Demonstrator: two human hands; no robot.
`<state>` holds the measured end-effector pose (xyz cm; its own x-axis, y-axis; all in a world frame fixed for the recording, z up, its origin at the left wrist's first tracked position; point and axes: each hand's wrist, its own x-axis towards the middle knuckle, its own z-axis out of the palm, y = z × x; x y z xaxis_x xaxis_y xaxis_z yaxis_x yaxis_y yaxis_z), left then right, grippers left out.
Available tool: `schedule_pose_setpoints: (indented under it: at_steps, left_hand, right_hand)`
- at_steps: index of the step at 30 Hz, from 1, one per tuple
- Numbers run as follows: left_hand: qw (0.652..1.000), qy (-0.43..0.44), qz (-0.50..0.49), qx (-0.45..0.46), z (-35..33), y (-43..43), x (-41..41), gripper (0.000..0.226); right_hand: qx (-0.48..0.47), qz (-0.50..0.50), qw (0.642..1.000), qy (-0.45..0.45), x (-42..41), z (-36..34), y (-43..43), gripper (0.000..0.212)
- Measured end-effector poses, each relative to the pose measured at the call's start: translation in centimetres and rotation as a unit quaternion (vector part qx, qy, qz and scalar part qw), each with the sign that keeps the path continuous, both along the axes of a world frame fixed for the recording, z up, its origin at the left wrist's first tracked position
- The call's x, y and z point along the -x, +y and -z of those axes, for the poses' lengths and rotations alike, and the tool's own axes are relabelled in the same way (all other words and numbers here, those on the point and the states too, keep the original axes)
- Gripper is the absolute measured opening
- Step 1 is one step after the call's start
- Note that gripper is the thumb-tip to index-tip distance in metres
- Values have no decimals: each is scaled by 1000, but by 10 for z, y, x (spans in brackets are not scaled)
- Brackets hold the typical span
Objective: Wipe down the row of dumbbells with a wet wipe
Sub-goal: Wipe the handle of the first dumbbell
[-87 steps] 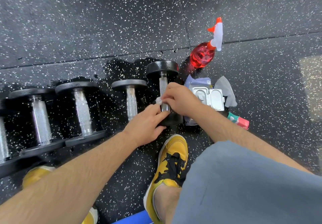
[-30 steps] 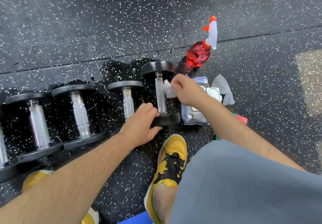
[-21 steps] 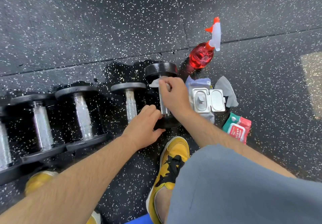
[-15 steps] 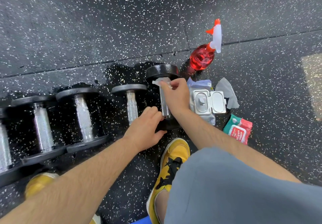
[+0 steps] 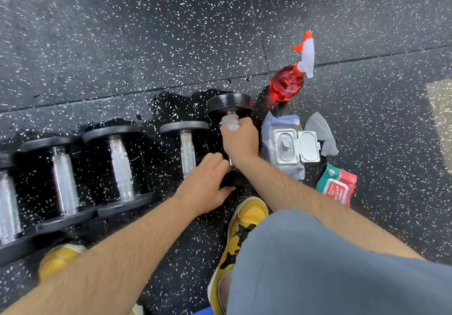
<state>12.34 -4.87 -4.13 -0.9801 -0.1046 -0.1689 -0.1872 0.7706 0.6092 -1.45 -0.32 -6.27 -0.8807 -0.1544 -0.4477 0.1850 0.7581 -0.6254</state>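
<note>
Several black dumbbells with steel handles lie in a row on the speckled floor. The rightmost dumbbell is the one under my hands. My right hand grips its handle with a white wet wipe bunched at the top of the fist, just under the far head. My left hand curls over the near head of that dumbbell and holds it steady. The neighbouring dumbbell lies just left of it.
A red spray bottle stands behind the dumbbell. To the right lie an open wipes pack, a loose grey wipe and a red-green wipes pack. My yellow shoe sits below the hands. A wet patch darkens the floor.
My right hand with the wipe went from beside the handle onto it, then slid along it to the far head. My left hand stayed on the near head.
</note>
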Motion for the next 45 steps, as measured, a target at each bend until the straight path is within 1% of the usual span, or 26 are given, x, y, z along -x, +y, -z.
schedule_pose_setpoints:
  at_steps: [4,7,9,11,12,15,18,22,26,29,31,32,33,35,36,38,40,45]
  left_hand:
    - [1000,-5,-1,1,2,0,0,37]
    - [1000,-5,-2,2,2,1,0,38]
    - [1000,-5,-1,6,1,1,0,38]
    - [1000,-7,2,10,1,1,1,38]
    - [1000,-7,3,12,0,1,1,38]
    - [1000,-5,1,13,0,1,0,38]
    - [1000,-6,2,13,0,1,0,38]
    - [1000,-6,3,15,-1,1,1,38]
    - [1000,-2,2,10,-1,2,1,37]
    - [1000,-2,4,10,1,0,-1,37]
    - [1000,-3,7,15,2,-1,-2,38]
    - [1000,-2,8,19,2,-1,-2,38]
    - [1000,-2,8,20,2,-1,-2,39]
    - [1000,-3,7,19,2,0,-1,39]
    - [1000,-1,7,19,2,1,-1,39]
    - [1000,4,7,18,2,2,0,39]
    - [1000,7,6,15,2,3,1,39]
    - [1000,2,7,12,3,1,0,40]
  right_hand:
    - [-36,-71,996,48,3,-7,-1,33]
    - [-17,-74,995,59,1,-8,1,30]
    - [17,-36,999,33,4,-5,4,28]
    - [43,1,999,-14,13,-2,1,31]
    - [44,0,999,-30,17,-1,-2,34]
    - [21,-61,996,-64,23,4,-5,42]
    - [0,-120,990,-79,23,4,-6,44]
    - [-66,-160,985,-17,17,-3,-5,44]
    - [-140,-244,959,36,13,-1,5,38]
    - [-181,-265,946,47,8,2,6,34]
    - [-178,-264,947,42,9,2,2,38]
    - [-166,-263,950,38,11,-1,0,41]
    - [-143,-252,957,25,15,-1,-3,38]
    - [-89,-218,972,-13,22,-5,-8,25]
    - [-67,-184,980,-36,25,-3,-9,25]
    - [-38,-129,988,-72,27,4,-9,33]
    - [-34,-122,988,-85,24,5,-7,37]
    - [-86,-149,982,-83,17,3,-2,38]
